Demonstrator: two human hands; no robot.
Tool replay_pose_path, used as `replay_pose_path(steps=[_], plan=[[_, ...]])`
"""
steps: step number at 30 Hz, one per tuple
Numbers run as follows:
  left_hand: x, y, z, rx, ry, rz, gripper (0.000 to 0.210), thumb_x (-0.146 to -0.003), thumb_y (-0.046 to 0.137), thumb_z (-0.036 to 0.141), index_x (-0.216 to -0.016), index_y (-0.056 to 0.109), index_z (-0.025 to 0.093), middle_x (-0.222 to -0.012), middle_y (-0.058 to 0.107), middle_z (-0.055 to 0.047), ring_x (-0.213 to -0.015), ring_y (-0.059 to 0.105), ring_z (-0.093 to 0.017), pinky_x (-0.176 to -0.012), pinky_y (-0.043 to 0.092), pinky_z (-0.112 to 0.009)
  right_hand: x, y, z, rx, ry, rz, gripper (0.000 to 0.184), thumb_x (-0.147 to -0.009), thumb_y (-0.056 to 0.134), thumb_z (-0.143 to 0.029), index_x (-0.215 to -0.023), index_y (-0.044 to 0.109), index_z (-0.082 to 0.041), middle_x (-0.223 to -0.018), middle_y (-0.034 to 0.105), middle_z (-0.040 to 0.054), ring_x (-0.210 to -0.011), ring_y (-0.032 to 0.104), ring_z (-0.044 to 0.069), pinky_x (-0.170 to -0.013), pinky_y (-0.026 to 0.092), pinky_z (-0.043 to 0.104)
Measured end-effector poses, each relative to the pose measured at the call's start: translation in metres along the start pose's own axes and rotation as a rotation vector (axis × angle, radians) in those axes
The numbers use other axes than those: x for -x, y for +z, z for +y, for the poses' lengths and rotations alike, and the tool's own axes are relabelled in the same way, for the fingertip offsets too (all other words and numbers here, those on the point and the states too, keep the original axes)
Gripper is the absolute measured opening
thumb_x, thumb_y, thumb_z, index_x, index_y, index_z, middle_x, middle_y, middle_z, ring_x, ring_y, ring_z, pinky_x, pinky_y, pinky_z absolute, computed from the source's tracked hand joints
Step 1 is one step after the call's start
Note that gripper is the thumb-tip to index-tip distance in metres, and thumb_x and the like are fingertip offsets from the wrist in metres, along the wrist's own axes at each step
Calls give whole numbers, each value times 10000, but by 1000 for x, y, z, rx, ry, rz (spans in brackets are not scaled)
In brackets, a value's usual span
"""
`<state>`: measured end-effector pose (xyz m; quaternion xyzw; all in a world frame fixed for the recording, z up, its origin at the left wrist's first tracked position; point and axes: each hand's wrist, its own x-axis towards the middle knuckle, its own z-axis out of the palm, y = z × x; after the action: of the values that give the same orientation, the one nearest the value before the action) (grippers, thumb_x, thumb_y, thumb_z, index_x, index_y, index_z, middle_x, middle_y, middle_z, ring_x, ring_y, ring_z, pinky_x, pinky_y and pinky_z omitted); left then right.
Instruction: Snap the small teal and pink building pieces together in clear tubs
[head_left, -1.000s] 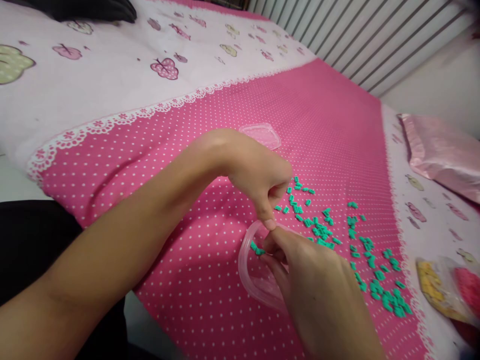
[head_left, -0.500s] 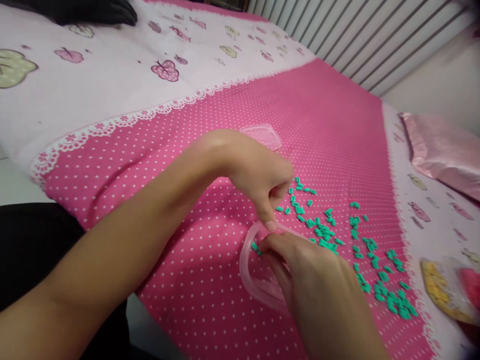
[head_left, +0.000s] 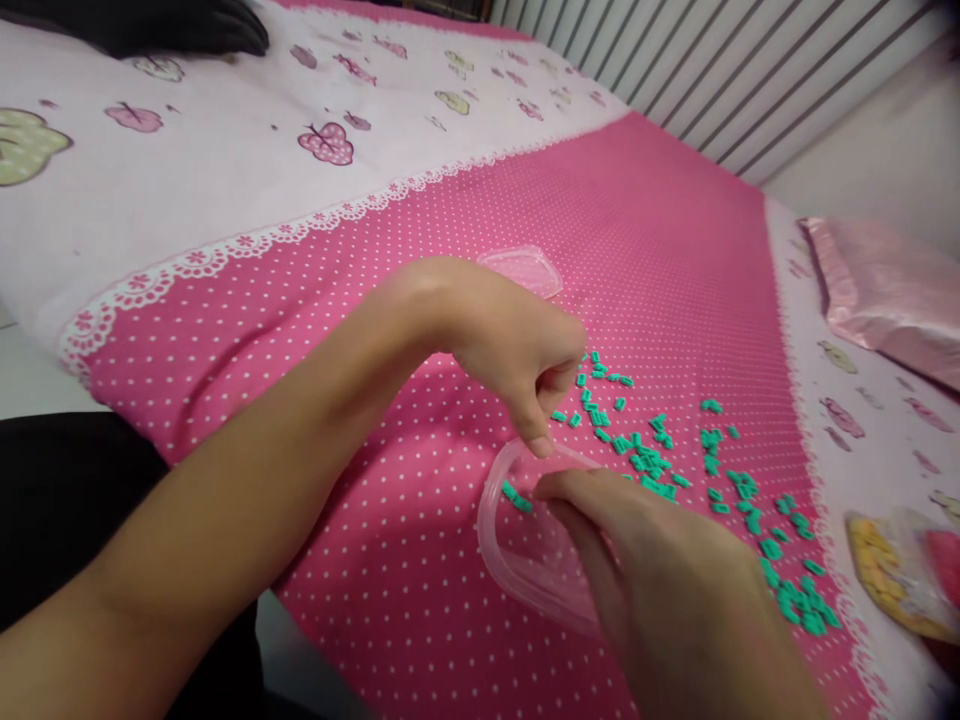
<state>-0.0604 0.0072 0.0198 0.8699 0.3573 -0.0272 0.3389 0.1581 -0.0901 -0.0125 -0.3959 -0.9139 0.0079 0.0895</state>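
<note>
A clear plastic container [head_left: 504,575] lies on the pink dotted bedspread. A short row of small green plastic pieces [head_left: 516,497] lies inside it, near its left wall. My left hand [head_left: 521,345] comes across from the left, its fingers curled and one digit pressed down on the container's far rim. Over the container's right part, my right hand [head_left: 645,550] has its thumb and forefinger together; whatever is between the tips is hidden. Many loose green pieces [head_left: 649,460] are scattered on the bedspread to the right of both hands.
Beyond my left wrist lies a clear plastic lid [head_left: 529,268]. At the right edge are a bag of yellow pieces [head_left: 874,560] and something red beside it. A shiny pink pillow [head_left: 885,300] lies farther back; a black item [head_left: 172,25] is at top left.
My right hand has drawn back to the right from the green row, which now shows more fully. My left hand stays on the rim.
</note>
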Motion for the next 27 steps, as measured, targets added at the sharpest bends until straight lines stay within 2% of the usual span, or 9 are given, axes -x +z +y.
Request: replay_pose_path(steps=[3,6,8,10,14,16,19,23,27], plan=[[1,0,2,-5,-16,-8,202,-803,811,327,-699,758,163,-552,611,48,-490,346,-84,-564,209,-277,11,-9,21,-18,-97,-58,429,-908,434,-51,-1076,736,-305,-985,768,7,-703,736,156,-493,472,245],[2,-1,4,-2,-3,-20,243,-801,813,350,-665,741,161,-539,598,49,-489,339,-77,-561,212,-269,13,-8,33,-57,-118,-37,408,-944,457,-79,-1090,756,-314,-1013,694,53,-814,697,164,-621,542,253],[2,-2,3,1,-4,-28,246,-803,803,372,-676,756,166,-551,614,38,-499,367,-81,-564,232,-265,11,-3,36,-79,-120,25,402,-943,482,-80,-1066,778,-322,-1050,657,79,-938,672,202,-724,567,308],[2,-3,1,14,8,-35,238,-824,773,404,-752,796,178,-604,658,21,-525,413,-95,-574,258,-267,8,3,36,-90,-141,79,415,-927,505,-64,-1040,791,-343,-1169,639,92,-1088,637,249,-814,568,378],[0,-4,-6,27,20,-17,302,-881,690,469,-855,806,191,-686,691,4,-578,467,-112,-577,288,-262,1,9,28,-164,-141,106,342,-936,569,-118,-1084,774,-348,-1401,570,90,-1308,536,307,-980,529,512],[-2,-3,-9,19,22,-17,340,-894,662,492,-793,778,189,-645,650,5,-565,451,-114,-561,289,-265,-3,11,20,-202,-70,125,220,-947,618,-184,-1046,773,-305,-1402,579,104,-1326,528,308,-1033,503,539],[-5,-3,-11,21,52,-41,402,-908,632,513,-680,703,189,-582,554,11,-535,418,-114,-534,283,-273,-8,16,12,-169,4,121,78,-905,704,-193,-876,763,-237,-1338,638,122,-1288,563,321,-1030,510,526],[-6,-3,-13,59,86,-76,477,-926,600,553,-617,609,191,-564,455,22,-523,381,-110,-515,274,-281,-11,21,12,-50,-124,63,108,-921,678,-171,-846,744,-213,-1283,683,149,-1233,605,331,-974,535,491],[-6,-3,-14,44,123,-91,497,-939,579,566,-620,605,186,-572,462,17,-532,367,-108,-521,269,-290,-12,22,12,5,-119,51,131,-943,651,-181,-848,736,-208,-1243,702,143,-1185,621,316,-948,529,455]])
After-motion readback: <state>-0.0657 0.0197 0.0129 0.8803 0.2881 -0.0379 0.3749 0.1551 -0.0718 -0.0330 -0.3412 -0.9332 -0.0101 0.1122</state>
